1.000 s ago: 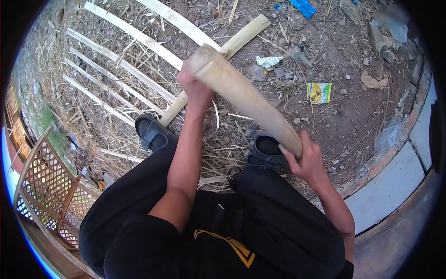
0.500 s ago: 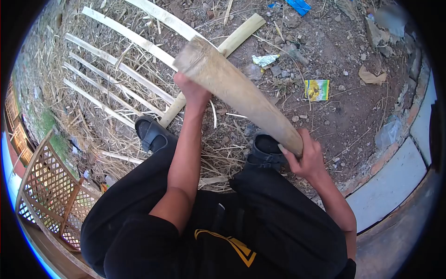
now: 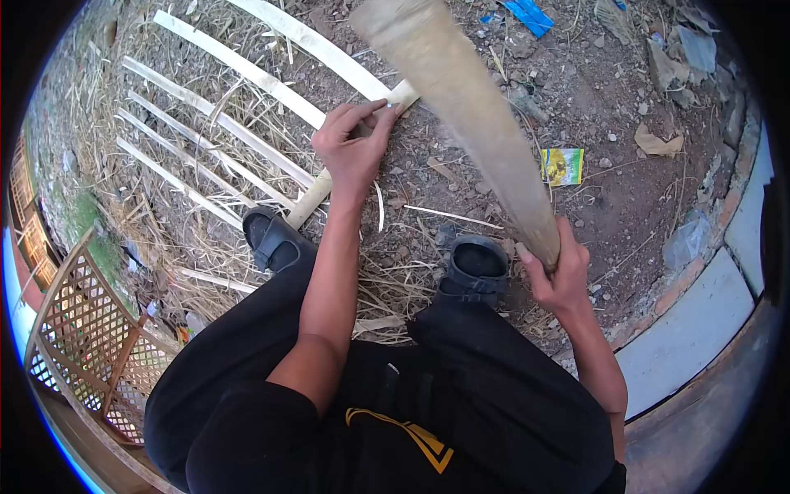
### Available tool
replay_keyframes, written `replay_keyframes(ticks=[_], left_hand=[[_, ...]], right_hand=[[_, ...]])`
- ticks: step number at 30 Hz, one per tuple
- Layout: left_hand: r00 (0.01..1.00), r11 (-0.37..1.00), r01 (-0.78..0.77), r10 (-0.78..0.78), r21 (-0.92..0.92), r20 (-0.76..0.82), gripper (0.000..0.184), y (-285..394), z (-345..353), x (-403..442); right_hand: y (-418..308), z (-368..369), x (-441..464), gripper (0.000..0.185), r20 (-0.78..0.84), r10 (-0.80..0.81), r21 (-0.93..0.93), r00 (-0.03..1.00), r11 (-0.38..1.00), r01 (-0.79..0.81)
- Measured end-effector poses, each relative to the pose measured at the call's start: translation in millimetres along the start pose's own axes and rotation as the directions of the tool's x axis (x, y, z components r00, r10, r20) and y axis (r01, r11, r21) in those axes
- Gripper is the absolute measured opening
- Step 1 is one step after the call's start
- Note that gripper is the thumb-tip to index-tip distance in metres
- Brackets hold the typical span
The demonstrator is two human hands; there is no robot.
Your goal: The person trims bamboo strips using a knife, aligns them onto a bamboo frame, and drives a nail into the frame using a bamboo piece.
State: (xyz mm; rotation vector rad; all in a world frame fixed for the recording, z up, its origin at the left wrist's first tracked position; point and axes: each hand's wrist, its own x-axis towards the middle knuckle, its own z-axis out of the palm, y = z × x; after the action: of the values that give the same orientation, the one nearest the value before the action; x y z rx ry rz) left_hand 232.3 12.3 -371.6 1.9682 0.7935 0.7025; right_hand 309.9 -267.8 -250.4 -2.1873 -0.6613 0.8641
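Note:
My right hand is wrapped around the narrow end of a thick, tapered wooden club. The club's broad end is raised toward the top of the view and smeared by motion. With thumb and fingers pinched, my left hand holds a tiny shiny tip that looks like a nail. Those fingertips are at the crossing of a long pale bamboo strip and the bamboo crosspiece. A second wide strip runs to the crosspiece beneath my left hand.
Several thinner strips lie side by side over dry shavings at the left. My sandals flank the work area. A yellow-green wrapper and blue plastic litter the soil. A lattice wooden panel stands lower left; pale tiles border the right.
The club has swung up and to the right, away from above my left hand, uncovering it. My right hand has shifted slightly right and up. My left hand's pinch is now visible.

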Motion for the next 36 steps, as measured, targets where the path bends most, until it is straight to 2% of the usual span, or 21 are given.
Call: replay_keyframes(ticks=[3, 4, 9, 11, 12, 14, 16, 18, 19, 20, 22, 23, 26, 27, 28, 30, 31, 32, 33, 35, 36], left_hand=[[0.998, 0.991, 0.04, -0.034, -0.125, 0.05, 0.014, -1.7, -11.9, 2.7], [0.999, 0.954, 0.017, -0.008, -0.299, 0.032, 0.017, -14.4, -13.5, -0.7], [0.986, 0.963, -0.012, -0.033, -0.27, -0.162, 0.049, -26.1, -14.8, -5.4], [0.871, 0.727, 0.249, -0.457, -0.64, -0.181, 0.049, -22.3, -14.8, -3.8], [0.859, 0.637, 0.218, -0.485, -0.739, -0.165, 0.035, -27.7, -16.7, -3.7], [0.874, 0.649, 0.219, -0.463, -0.729, -0.149, 0.035, -25.9, -17.0, -3.1], [0.868, 0.608, 0.238, -0.483, -0.757, -0.115, 0.035, -15.4, -15.3, -1.0], [0.939, 0.945, 0.055, -0.159, -0.323, -0.307, 0.037, -23.0, -13.4, 3.5], [0.888, 0.672, 0.181, -0.425, -0.718, -0.175, 0.038, -23.6, -12.3, -0.1], [0.889, 0.712, 0.203, -0.422, -0.672, -0.179, 0.038, -20.0, -12.3, 0.5], [0.928, 0.937, 0.106, -0.214, -0.334, -0.305, 0.036, -28.0, -12.9, -0.4], [0.865, 0.609, 0.23, -0.486, -0.759, -0.128, 0.035, -25.1, -12.4, 0.8], [0.892, 0.702, 0.201, -0.42, -0.683, -0.169, 0.037, -15.7, -13.0, -1.9], [0.902, 0.697, 0.184, -0.4, -0.693, -0.163, 0.037, -19.0, -12.8, 1.0], [0.906, 0.703, 0.173, -0.388, -0.69, -0.168, 0.037, -23.6, -10.8, 5.2], [0.61, 0.373, 0.173, -0.767, -0.911, -0.198, 0.039, -21.8, -4.9, 0.8], [0.643, 0.423, 0.197, -0.737, -0.885, -0.209, 0.04, -20.5, -4.5, 0.0], [0.675, 0.472, 0.216, -0.705, -0.855, -0.219, 0.04, -19.3, -4.3, -1.1], [0.881, 0.73, 0.221, -0.434, -0.647, -0.188, 0.04, -18.7, -8.7, 0.5], [0.883, 0.727, 0.198, -0.424, -0.657, -0.203, 0.041, -19.7, -5.9, 7.0], [0.88, 0.742, 0.213, -0.429, -0.636, -0.206, 0.038, -20.1, -8.4, 6.2]], right_hand=[[-7.6, 0.5, -4.8, 0.044, -0.053, -0.029, 0.078, 0.998, 0.996, 0.033], [-8.5, 1.9, -7.5, 0.044, -0.045, -0.065, 0.046, 0.997, 0.997, 0.067], [16.1, 21.5, -20.4, 0.045, 0.053, -0.11, -0.028, 0.992, 0.993, 0.112], [17.8, 27.0, -13.5, 0.044, 0.163, 0.136, -0.188, 0.977, 0.977, -0.105], [11.5, 24.9, -11.8, 0.044, 0.156, 0.137, -0.187, 0.978, 0.977, -0.106], [-6.6, 18.5, -12.8, 0.043, 0.072, -0.175, -0.061, 0.982, 0.982, 0.18], [5.6, 23.7, -16.1, 0.043, 0.096, -0.08, -0.077, 0.992, 0.993, 0.088], [19.4, 32.1, -8.4, 0.042, 0.113, 0.182, -0.211, 0.977, 0.965, -0.155], [17.5, 29.7, -9.9, 0.042, 0.102, 0.179, -0.211, 0.979, 0.965, -0.155], [13.0, 24.9, -9.9, 0.042, 0.085, 0.055, -0.172, 0.995, 0.984, -0.04], [3.0, 21.1, -19.1, 0.043, 0.057, -0.167, -0.081, 0.984, 0.982, 0.172], [6.5, 23.5, -19.8, 0.043, 0.059, -0.162, -0.081, 0.985, 0.983, 0.167], [26.5, 31.2, -12.6, 0.043, 0.127, 0.185, -0.16, 0.975, 0.973, -0.164], [24.7, 28.8, -12.2, 0.043, 0.119, 0.18, -0.158, 0.976, 0.974, -0.161], [18.7, 25.6, -10.5, 0.043, 0.058, 0.044, -0.109, 0.997, 0.993, -0.037], [0.7, 20.7, -15.3, 0.043, -0.024, -0.153, 0.018, 0.988, 0.988, 0.154], [3.5, 22.0, -14.1, 0.043, -0.026, -0.148, 0.013, 0.989, 0.989, 0.148], [9.1, 25.1, -12.1, 0.043, 0.064, 0.038, -0.098, 0.997, 0.995, -0.031], [15.6, 28.1, -7.8, 0.044, 0.128, 0.223, -0.22, 0.966, 0.957, -0.192], [22.5, 23.1, -1.0, 0.046, 0.133, 0.188, -0.193, 0.973, 0.968, -0.161], [14.1, 18.9, -2.4, 0.047, 0.06, 0.046, -0.084, 0.997, 0.996, -0.041]])
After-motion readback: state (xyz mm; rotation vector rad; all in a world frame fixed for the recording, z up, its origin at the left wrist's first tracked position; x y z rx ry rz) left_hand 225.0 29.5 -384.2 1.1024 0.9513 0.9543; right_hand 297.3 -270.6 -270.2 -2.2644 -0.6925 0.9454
